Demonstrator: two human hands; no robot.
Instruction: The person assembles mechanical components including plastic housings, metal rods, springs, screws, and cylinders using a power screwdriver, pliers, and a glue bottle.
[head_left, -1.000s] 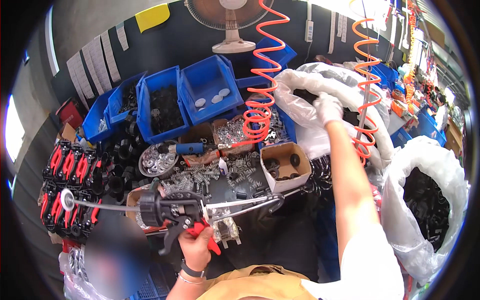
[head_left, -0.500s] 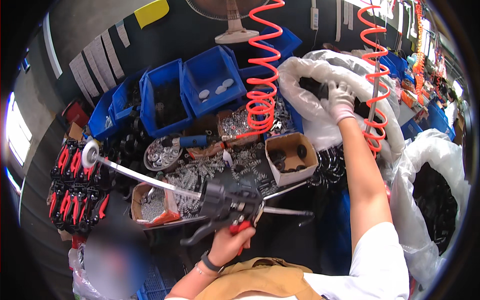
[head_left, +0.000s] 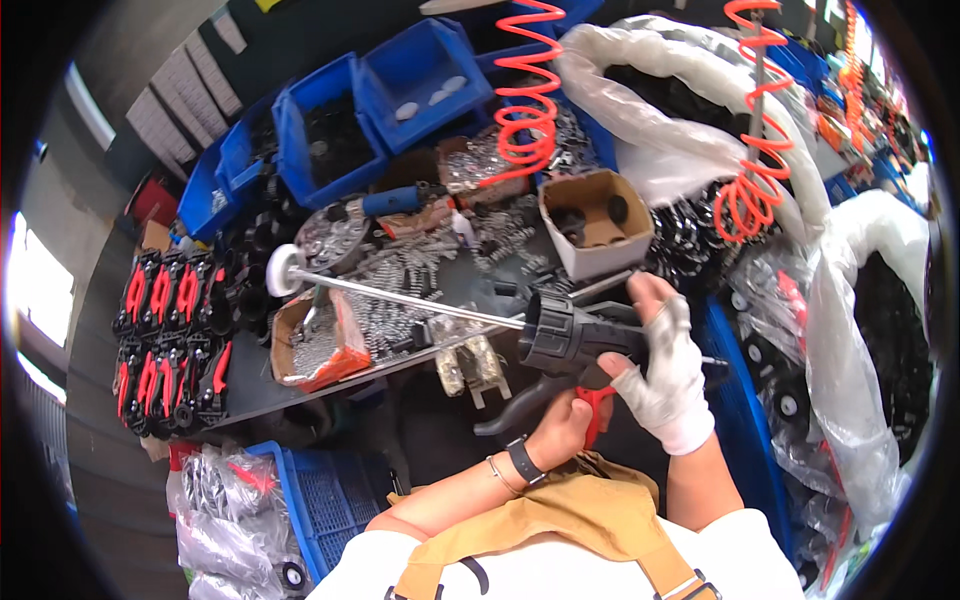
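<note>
Counter [head_left: 250, 390]: front edge is running from lower left up past frame centre. Most of its top is being taken up by springs [head_left: 400, 270], an orange-and-brown carton [head_left: 340, 372] and a white box [head_left: 595, 260]. Open room is lying mainly in the dark strip between that edge and the brown apron [head_left: 540, 525], and the forearms are cutting into it. A left blue crate [head_left: 335, 495] is bounding it at lower left, a right blue crate [head_left: 748, 420] at right.

The black gun [head_left: 565, 335] is sitting right of centre, in front of the counter edge, roughly level. Its rod [head_left: 410, 306] is reaching left over the counter, white disc [head_left: 283, 270] ending near the carton. Its rear tip is showing just past the glove, close to the right crate's rim in frame. A red coiled hose [head_left: 525, 115] is hanging upper centre, well apart from the gun.

Left grip [head_left: 568, 420], bare: fingers are wrapping the red handle [head_left: 595, 405], closed on it. Right grip [head_left: 665, 375], gloved: thumb and fingers are standing apart at the gun's rear; can't tell whether they're holding anything.
</note>
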